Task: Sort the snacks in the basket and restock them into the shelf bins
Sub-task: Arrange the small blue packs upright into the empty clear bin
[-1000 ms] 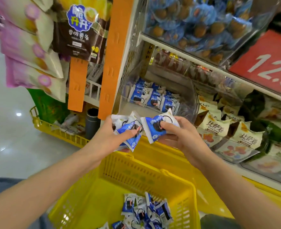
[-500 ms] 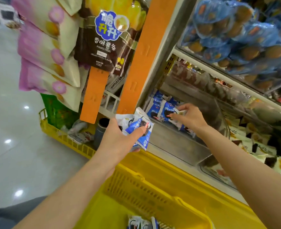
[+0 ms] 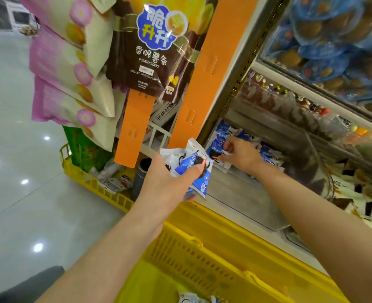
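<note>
My left hand [image 3: 167, 184] grips a small bunch of blue-and-white snack packets [image 3: 193, 169] just in front of the shelf. My right hand [image 3: 239, 156] reaches into the clear shelf bin [image 3: 241, 193] and pinches one blue-and-white packet [image 3: 217, 155] among several like packets lying at the bin's back left. The yellow basket [image 3: 202, 263] sits below my arms; one packet [image 3: 189, 298] shows at its bottom edge.
Orange hanging strips [image 3: 202, 79] and hung snack bags [image 3: 150, 47] stand left of the bin. A second yellow crate [image 3: 97, 189] with odd items sits on the floor at left. Neighbouring bins at right hold blue-wrapped cakes [image 3: 333, 44] and white packets [image 3: 366, 193].
My right hand carried one packet from in front of my chest into the shelf bin and has moved further left inside it. My left hand rose slightly with its bunch.
</note>
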The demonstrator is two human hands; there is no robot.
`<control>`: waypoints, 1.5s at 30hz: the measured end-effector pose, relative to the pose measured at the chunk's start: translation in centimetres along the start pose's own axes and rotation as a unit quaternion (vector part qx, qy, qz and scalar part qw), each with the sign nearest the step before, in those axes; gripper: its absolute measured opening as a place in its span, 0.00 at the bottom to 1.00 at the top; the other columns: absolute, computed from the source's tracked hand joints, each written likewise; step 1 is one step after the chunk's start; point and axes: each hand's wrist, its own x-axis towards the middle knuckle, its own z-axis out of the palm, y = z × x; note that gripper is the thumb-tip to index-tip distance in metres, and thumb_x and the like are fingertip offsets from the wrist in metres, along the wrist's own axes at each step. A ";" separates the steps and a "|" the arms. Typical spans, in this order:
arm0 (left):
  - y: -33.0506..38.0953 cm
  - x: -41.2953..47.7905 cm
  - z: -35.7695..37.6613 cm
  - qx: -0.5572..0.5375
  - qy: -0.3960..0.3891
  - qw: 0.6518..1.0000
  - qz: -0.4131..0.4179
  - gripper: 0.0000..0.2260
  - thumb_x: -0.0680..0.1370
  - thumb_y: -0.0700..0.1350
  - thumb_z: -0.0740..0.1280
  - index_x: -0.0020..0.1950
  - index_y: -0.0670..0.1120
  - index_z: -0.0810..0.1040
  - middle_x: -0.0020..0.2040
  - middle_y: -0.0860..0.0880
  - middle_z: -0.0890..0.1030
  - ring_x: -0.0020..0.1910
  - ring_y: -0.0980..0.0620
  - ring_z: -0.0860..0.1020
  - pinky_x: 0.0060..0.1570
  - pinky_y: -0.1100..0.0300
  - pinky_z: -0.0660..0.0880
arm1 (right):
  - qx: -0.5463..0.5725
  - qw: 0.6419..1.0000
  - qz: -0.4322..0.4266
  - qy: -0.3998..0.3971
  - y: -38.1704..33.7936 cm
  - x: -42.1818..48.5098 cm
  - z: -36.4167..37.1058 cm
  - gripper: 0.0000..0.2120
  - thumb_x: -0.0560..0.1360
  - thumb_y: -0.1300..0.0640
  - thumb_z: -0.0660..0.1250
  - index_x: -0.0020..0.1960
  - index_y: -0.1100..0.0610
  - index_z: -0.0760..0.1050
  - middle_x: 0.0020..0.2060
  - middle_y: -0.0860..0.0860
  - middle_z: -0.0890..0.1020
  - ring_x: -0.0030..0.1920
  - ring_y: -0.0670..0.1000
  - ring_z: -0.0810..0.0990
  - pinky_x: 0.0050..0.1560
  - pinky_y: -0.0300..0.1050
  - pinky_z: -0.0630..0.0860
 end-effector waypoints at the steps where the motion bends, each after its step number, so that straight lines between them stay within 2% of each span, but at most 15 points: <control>1: 0.1 -0.1 0.0 0.002 -0.002 1.000 -0.003 0.23 0.69 0.47 0.73 0.60 0.52 0.68 0.50 0.50 0.79 0.42 0.52 0.82 0.28 0.64 0.79 | -0.001 1.000 0.008 -0.005 0.1 0.0 -0.1 0.13 0.71 0.52 0.72 0.47 0.54 0.69 0.43 0.50 0.74 0.44 0.50 0.72 0.40 0.42 0.66; 5: 0.1 -0.6 0.2 0.001 -0.017 1.000 -0.023 0.25 0.68 0.47 0.74 0.62 0.50 0.68 0.51 0.47 0.80 0.43 0.50 0.82 0.33 0.58 0.81 | 0.012 0.999 0.031 -0.026 -0.4 -0.9 -0.6 0.18 0.73 0.52 0.70 0.59 0.56 0.70 0.56 0.54 0.75 0.56 0.54 0.74 0.54 0.48 0.71; 7: 0.0 -0.9 0.1 -0.011 -0.027 0.999 -0.022 0.25 0.67 0.48 0.74 0.60 0.49 0.70 0.49 0.47 0.81 0.41 0.50 0.83 0.35 0.56 0.81 | 0.015 0.999 0.018 0.049 -1.2 -2.3 -1.0 0.17 0.76 0.53 0.66 0.62 0.59 0.69 0.58 0.56 0.73 0.59 0.55 0.72 0.57 0.48 0.69; 9: -0.1 -1.3 0.0 -0.016 -0.037 0.999 -0.013 0.26 0.63 0.50 0.74 0.59 0.50 0.71 0.47 0.48 0.82 0.41 0.51 0.84 0.35 0.55 0.81 | 0.057 0.988 0.000 0.145 -2.6 -4.5 -1.6 0.12 0.78 0.54 0.62 0.60 0.57 0.70 0.53 0.54 0.75 0.52 0.52 0.74 0.49 0.45 0.70; 12: -0.2 -1.9 0.1 -0.028 -0.053 0.998 -0.002 0.28 0.59 0.52 0.73 0.57 0.52 0.72 0.48 0.49 0.83 0.41 0.53 0.84 0.33 0.58 0.80 | 0.162 0.969 -0.033 0.181 -5.0 -8.7 -2.6 0.04 0.80 0.53 0.59 0.53 0.53 0.69 0.40 0.45 0.75 0.38 0.42 0.73 0.38 0.40 0.69; 14: -0.3 -2.3 0.3 -0.041 -0.067 0.997 0.001 0.26 0.59 0.51 0.73 0.55 0.53 0.73 0.48 0.51 0.83 0.43 0.54 0.83 0.33 0.59 0.79 | 0.244 0.958 -0.027 0.148 -6.2 -11.5 -3.1 0.06 0.80 0.52 0.57 0.52 0.53 0.70 0.40 0.44 0.76 0.37 0.40 0.74 0.37 0.36 0.70; 18: -0.8 -2.9 0.5 -0.011 -0.080 0.997 0.013 0.21 0.64 0.48 0.73 0.56 0.54 0.73 0.49 0.52 0.83 0.43 0.55 0.83 0.35 0.59 0.80 | 0.418 0.906 0.033 -0.052 -7.6 -16.1 -3.2 0.13 0.80 0.48 0.55 0.53 0.55 0.73 0.43 0.52 0.81 0.35 0.42 0.79 0.35 0.35 0.77; 20: -1.0 -3.0 0.4 0.041 -0.084 0.996 0.015 0.21 0.68 0.44 0.74 0.59 0.52 0.73 0.51 0.50 0.82 0.44 0.53 0.83 0.37 0.58 0.80 | 0.459 0.884 0.050 -0.069 -7.1 -17.6 -2.9 0.12 0.79 0.52 0.59 0.55 0.60 0.72 0.44 0.53 0.81 0.38 0.43 0.80 0.37 0.34 0.77; 26: -1.0 -3.3 0.5 0.209 -0.152 0.966 0.031 0.25 0.64 0.45 0.78 0.56 0.52 0.72 0.50 0.53 0.81 0.45 0.57 0.82 0.36 0.64 0.78 | 0.381 0.922 0.010 -0.067 -4.7 -20.0 -4.3 0.07 0.70 0.60 0.72 0.45 0.54 0.75 0.39 0.45 0.80 0.39 0.38 0.78 0.43 0.28 0.74; 30: -1.0 -3.4 1.0 0.161 -0.190 0.968 0.000 0.23 0.64 0.44 0.76 0.55 0.54 0.72 0.48 0.51 0.83 0.44 0.55 0.83 0.40 0.59 0.79 | 0.445 0.892 0.055 -0.062 -3.5 -20.8 -5.2 0.03 0.73 0.61 0.69 0.44 0.54 0.79 0.38 0.50 0.84 0.38 0.44 0.81 0.44 0.37 0.79; 33: -0.7 -3.4 1.4 0.089 -0.196 0.977 -0.009 0.23 0.59 0.46 0.74 0.53 0.54 0.73 0.46 0.53 0.84 0.44 0.54 0.83 0.40 0.58 0.80 | 0.490 0.866 0.096 -0.038 -3.0 -21.2 -5.8 0.03 0.75 0.62 0.66 0.46 0.58 0.80 0.35 0.50 0.85 0.34 0.43 0.82 0.37 0.34 0.78; 36: -0.9 -3.5 1.7 0.085 -0.190 0.977 0.035 0.20 0.63 0.43 0.75 0.51 0.54 0.74 0.41 0.56 0.84 0.41 0.58 0.83 0.32 0.64 0.78 | 0.389 0.919 0.054 -0.016 -2.9 -21.5 -6.1 0.06 0.74 0.62 0.67 0.50 0.56 0.77 0.40 0.47 0.85 0.40 0.41 0.82 0.41 0.32 0.78; 39: -1.0 -3.7 1.7 0.141 -0.206 0.963 0.099 0.21 0.65 0.39 0.76 0.51 0.56 0.73 0.42 0.60 0.83 0.43 0.61 0.82 0.34 0.67 0.77 | 0.198 0.979 -0.044 -0.019 -3.4 -21.6 -6.5 0.25 0.71 0.55 0.72 0.65 0.48 0.68 0.54 0.35 0.74 0.54 0.33 0.74 0.56 0.29 0.72; 42: -1.0 -3.8 1.9 0.157 -0.208 0.954 0.150 0.22 0.64 0.41 0.77 0.52 0.58 0.73 0.46 0.62 0.82 0.46 0.62 0.81 0.37 0.68 0.77 | 0.132 0.987 -0.084 -0.034 -4.3 -21.5 -6.5 0.30 0.69 0.48 0.72 0.68 0.43 0.64 0.55 0.33 0.71 0.54 0.28 0.69 0.52 0.24 0.66; 45: -0.8 -3.4 2.0 0.120 -0.175 0.964 0.158 0.19 0.63 0.50 0.73 0.52 0.59 0.73 0.47 0.59 0.82 0.48 0.61 0.81 0.37 0.66 0.78 | 0.150 0.985 -0.082 -0.022 -4.4 -20.9 -6.4 0.20 0.71 0.51 0.71 0.61 0.46 0.72 0.49 0.36 0.75 0.39 0.24 0.71 0.39 0.20 0.67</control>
